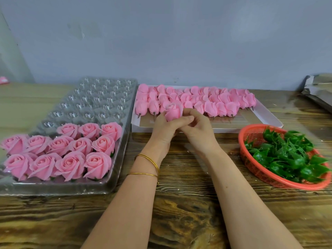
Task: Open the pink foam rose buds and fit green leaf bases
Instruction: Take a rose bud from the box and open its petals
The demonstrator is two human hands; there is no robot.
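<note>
One head-worn wide-angle cam, tilted forward and down over the table (179, 209), close in on left hand (163, 129) and right hand (197, 131), wall (161, 42) straight ahead.

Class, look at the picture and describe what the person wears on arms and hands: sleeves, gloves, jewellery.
The left hand and right hand are bare: no gloves, no rings visible. No sleeves show anywhere up to the frame's edge. The left wrist carries thin gold bangles, apparently three. The right wrist wears nothing.
</note>
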